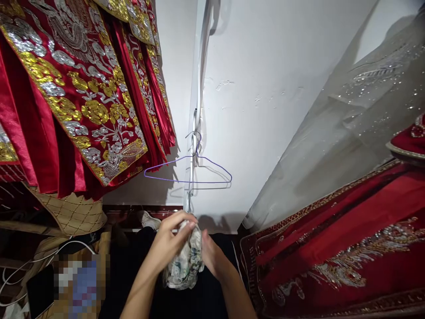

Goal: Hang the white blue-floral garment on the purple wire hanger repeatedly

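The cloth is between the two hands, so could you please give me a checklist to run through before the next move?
1. Left hand holding the cloth: ok.
2. Right hand gripping it too: cannot tell; it lies along the cloth's right side.
3. Cloth spread flat: not ok, bunched up.
4. Hanger hung up by its hook: ok.
5. Hanger bare: ok.
6. Hanger clear of the red garment: cannot tell; they overlap in this view.

- bottom centre: left hand (171,240) gripping bunched floral cloth (186,268), right hand (215,257) at its side
- centre: purple hanger (212,182)
- upper left: red embroidered garment (96,110)
- upper right: white sparkling fabric (338,119)
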Available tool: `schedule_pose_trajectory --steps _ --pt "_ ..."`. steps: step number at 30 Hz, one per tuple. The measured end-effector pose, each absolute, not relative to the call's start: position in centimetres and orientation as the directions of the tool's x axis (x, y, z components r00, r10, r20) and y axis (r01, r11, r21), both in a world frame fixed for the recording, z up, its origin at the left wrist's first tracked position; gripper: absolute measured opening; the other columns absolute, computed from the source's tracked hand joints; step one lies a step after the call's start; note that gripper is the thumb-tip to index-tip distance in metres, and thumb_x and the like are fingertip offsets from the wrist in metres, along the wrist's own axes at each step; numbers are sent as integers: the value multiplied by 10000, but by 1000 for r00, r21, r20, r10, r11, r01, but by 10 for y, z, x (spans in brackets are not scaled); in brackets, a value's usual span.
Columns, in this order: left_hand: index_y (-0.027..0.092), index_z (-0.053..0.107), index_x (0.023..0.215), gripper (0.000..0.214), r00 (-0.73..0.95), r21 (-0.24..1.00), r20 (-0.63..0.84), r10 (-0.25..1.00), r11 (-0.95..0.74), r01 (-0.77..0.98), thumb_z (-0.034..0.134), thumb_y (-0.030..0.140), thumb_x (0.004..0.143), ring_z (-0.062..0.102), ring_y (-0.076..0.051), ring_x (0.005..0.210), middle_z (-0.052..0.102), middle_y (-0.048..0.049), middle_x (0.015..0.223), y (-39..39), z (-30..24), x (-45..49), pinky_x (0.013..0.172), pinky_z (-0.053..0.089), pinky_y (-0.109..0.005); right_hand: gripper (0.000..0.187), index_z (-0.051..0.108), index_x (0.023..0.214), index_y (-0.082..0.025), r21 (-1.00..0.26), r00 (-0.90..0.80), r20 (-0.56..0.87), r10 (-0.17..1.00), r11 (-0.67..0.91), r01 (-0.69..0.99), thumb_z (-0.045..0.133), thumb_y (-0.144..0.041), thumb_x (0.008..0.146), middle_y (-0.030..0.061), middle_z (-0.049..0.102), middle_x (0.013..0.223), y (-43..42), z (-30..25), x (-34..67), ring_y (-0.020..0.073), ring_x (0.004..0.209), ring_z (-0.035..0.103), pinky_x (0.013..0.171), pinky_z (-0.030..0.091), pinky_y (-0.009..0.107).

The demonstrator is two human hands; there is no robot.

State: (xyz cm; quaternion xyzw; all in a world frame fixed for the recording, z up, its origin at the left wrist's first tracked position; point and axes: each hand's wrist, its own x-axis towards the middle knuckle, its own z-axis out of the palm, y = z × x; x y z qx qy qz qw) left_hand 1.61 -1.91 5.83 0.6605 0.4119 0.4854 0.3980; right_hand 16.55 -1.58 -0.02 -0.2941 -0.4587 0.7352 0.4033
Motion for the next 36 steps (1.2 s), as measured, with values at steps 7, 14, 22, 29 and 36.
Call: schedule_pose_trajectory --steps 7,14,22,29,36 --pt "185 696 814 393 458 955 35 888 -165 247 505 509 930 538 -191 715 616 -27 747 -9 13 -29 685 443 -264 85 642 736 -184 -940 -533 166 829 297 170 689 -252 757 -15 597 695 25 63 194 150 651 512 627 388 262" --pt "182 691 860 317 222 841 50 974 -161 517 570 473 887 467 -172 647 577 3 690 -17 2 -73 606 331 -233 267 674 972 -187 -863 -11 478 878 472 179 632 -373 785 76 695 991 127 56 179 232 924 616 812 453 314" --pt "235 681 702 321 139 701 172 975 -220 679 556 464 889 574 -211 608 641 -20 628 -7 17 -110 621 380 -258 322 622 770 -189 -912 -33 336 941 334 239 599 -510 770 21 638 735 145 2 178 207 758 547 703 429 293" --pt "247 761 820 343 176 494 196 965 -252 832 532 496 878 582 -340 1236 694 -106 1252 41 29 -148 1055 404 -461 261 533 642 -204 -893 -81 346 935 354 276 608 -407 788 -29 486 604 106 11 211 144 619 419 597 361 253" --pt "193 739 865 410 194 478 494 848 -450 754 461 484 943 426 -313 1406 438 -121 1530 66 84 -126 1165 333 -459 270 689 830 -185 -902 -46 367 929 368 227 579 -432 829 56 673 789 95 14 196 238 832 593 804 476 335"
